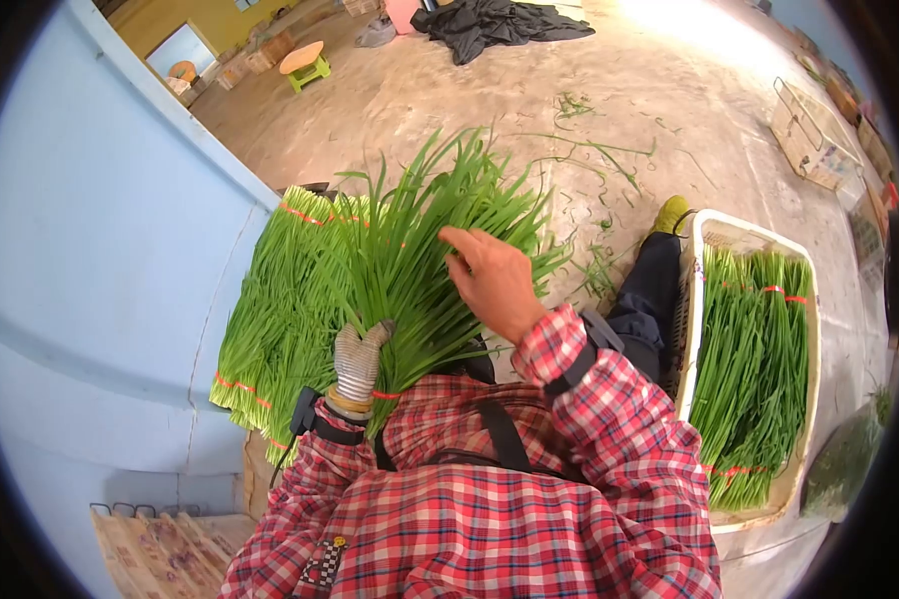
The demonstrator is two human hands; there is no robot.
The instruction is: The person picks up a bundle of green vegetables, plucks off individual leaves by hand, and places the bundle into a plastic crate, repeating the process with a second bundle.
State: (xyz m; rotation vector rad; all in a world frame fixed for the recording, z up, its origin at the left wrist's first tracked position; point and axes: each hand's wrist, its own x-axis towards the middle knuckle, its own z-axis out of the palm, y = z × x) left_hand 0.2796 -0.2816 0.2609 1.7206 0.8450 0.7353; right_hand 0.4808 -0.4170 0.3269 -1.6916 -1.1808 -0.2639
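Green leafy bunch (420,270) fans at centre, its red-banded base in the closed gloved left hand (360,361); the right hand (494,280), fingers loosely curled, touches its leaves; banded bundles (280,309) crowd centre-left, a white crate (814,369) right

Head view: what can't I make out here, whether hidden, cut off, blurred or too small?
All in the head view:
- Left hand in grey-and-white striped glove: curled fingers, hidden by the held bunch of long green leaves.
- Bare right hand: whether its fingertips grip a leaf; too small to tell.
- White plastic crate: its bottom, hidden by banded green bunches.
- Clear plastic bag: contents blurred, far side lost in the dark lens edge.
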